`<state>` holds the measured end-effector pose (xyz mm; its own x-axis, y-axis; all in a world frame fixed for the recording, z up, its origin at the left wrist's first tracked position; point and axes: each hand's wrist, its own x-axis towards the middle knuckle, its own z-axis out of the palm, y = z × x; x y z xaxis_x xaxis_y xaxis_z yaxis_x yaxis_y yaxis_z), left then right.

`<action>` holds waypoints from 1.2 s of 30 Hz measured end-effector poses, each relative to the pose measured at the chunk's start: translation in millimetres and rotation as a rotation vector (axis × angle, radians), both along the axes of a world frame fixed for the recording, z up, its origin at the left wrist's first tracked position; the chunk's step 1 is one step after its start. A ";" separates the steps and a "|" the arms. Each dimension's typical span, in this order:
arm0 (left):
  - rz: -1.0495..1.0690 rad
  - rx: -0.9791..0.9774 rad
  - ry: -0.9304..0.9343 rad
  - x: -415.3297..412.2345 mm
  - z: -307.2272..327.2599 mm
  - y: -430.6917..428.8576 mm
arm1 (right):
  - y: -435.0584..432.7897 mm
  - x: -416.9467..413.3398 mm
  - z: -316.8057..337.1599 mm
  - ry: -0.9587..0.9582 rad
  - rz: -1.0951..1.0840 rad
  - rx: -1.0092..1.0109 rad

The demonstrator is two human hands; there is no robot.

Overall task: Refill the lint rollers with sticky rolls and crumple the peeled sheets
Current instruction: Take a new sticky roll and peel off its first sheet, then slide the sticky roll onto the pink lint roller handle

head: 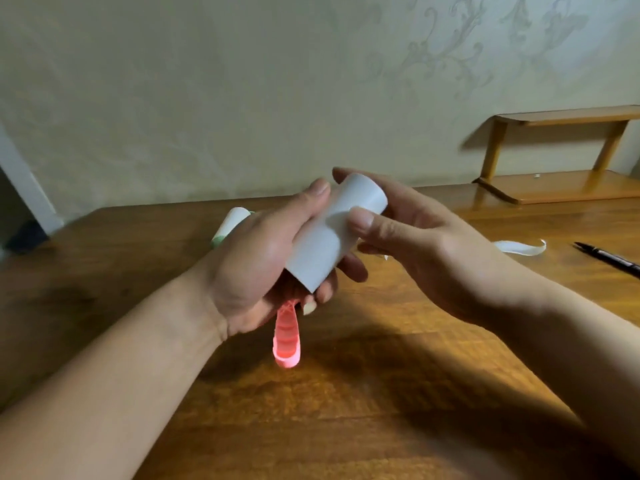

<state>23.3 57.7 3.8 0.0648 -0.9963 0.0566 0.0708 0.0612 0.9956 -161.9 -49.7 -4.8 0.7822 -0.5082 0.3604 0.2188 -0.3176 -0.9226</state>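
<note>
A pink lint roller (287,341) hangs handle-down above the wooden table (346,410), with a white sticky roll (332,237) on its upper end. My left hand (263,265) grips the lower part of the roll, fingers curled round it. My right hand (408,237) pinches the upper part of the roll between thumb and fingers. Behind my left hand lies a second roller with a green end and a white roll (230,225), mostly hidden.
A curled white peeled sheet (519,247) lies on the table to the right, and a black pen (609,259) beyond it. A small wooden shelf (561,157) stands at the back right against the wall.
</note>
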 end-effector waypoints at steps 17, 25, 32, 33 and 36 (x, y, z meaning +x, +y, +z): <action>0.549 0.033 -1.025 64.3 -15.7 -7.5 | -41.0 6.1 -37.1 0.341 -0.629 -0.037; 0.235 0.312 -1.284 67.4 -23.3 -6.5 | -47.1 5.7 -39.1 0.707 -0.633 -0.526; 0.368 0.043 -0.753 86.3 -0.9 4.6 | -50.8 3.3 -44.9 0.623 -0.550 -0.517; 0.392 0.003 -0.609 84.2 0.4 4.0 | -51.3 4.2 -46.1 0.625 -0.574 -0.553; 0.430 -0.057 -0.362 67.3 -2.2 -1.2 | -48.6 7.2 -47.9 0.554 -0.590 -0.472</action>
<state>90.6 56.5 1.6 0.4309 -0.8790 0.2040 -0.3176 0.0639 0.9461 -154.7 -98.3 -52.7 0.5668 -0.7734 0.2840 -0.5287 -0.6058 -0.5945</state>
